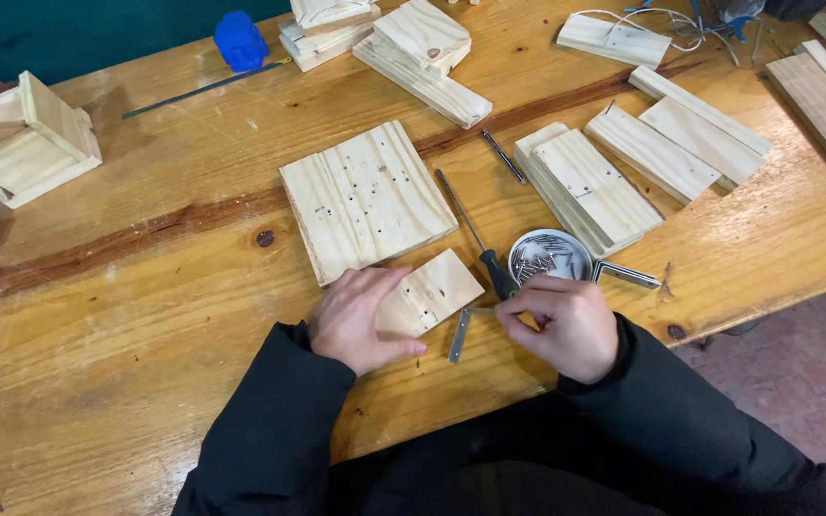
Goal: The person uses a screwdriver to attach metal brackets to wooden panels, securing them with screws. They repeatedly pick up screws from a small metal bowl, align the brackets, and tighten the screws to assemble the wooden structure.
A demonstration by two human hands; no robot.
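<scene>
Two hands work at the counter edge: the left hand lies flat, pinning a small drilled pine block, and the right hand pinches something tiny beside a metal strip. Its wrist could tip the nail dish.

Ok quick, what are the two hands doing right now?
Left hand: open, resting flat on the small wooden piece.
Right hand: fingers pinched shut; whatever they pinch is too small to tell.
</scene>
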